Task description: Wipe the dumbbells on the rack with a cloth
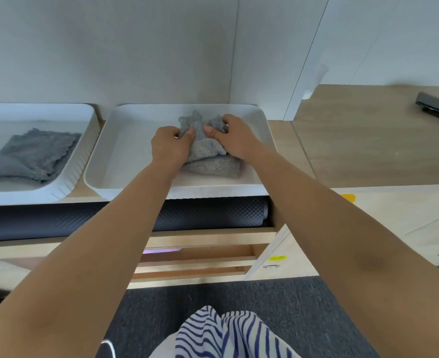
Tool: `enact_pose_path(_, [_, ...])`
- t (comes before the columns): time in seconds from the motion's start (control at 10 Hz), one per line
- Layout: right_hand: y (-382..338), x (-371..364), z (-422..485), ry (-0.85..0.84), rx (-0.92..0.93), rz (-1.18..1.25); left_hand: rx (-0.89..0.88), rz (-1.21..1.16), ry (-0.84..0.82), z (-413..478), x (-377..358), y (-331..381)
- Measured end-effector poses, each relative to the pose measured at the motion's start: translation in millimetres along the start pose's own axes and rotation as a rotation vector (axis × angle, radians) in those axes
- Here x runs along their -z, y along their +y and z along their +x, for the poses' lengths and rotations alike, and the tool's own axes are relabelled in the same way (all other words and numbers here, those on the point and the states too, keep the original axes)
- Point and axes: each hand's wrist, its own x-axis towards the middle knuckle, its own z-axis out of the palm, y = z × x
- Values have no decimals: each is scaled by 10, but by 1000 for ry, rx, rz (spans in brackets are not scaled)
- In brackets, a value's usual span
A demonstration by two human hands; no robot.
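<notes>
Now both hands, left hand (pixel 170 146) and right hand (pixel 235 136), pinch the fluffy grey cloth (pixel 208 148) with curled fingers, near the white rectangular plastic tray's (pixel 115 161) back edge.

It looks like a gym or studio storage corner: a white tray (pixel 125 156) holding a grey cloth (pixel 210 165) sits on a pale wooden tabletop (pixel 283 135), a rolled dark mat (pixel 208 213) lies just below the tray, white wall panels (pixel 135 47) stand behind it, and grey carpet (pixel 303 306) lies beneath.

Dark rolled mat (pixel 208 215) lies below white tray (pixel 125 161).
</notes>
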Motion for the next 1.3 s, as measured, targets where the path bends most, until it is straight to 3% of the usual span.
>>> enact_pose_path(0.3, [-25, -83, -20, 73, 14, -326, -85, 420, -24, 26, 31, -27])
enact_pose_path(0.8, [3, -88, -16, 92, -104, -635, -207, 622, -255, 132, 129, -93])
enact_pose_path(0.9, [31, -114, 8, 81, -118, -694, -232, 604, -328, 152, 218, -59])
enact_pose_path(1.1, [7, -4, -15, 5, -179, -735, -39, 302, -406, 240, 416, -17])
enact_pose_path(1.3, [-219, 189, 60, -21, -188, -805, -58, 376, -349, 335, 535, 164])
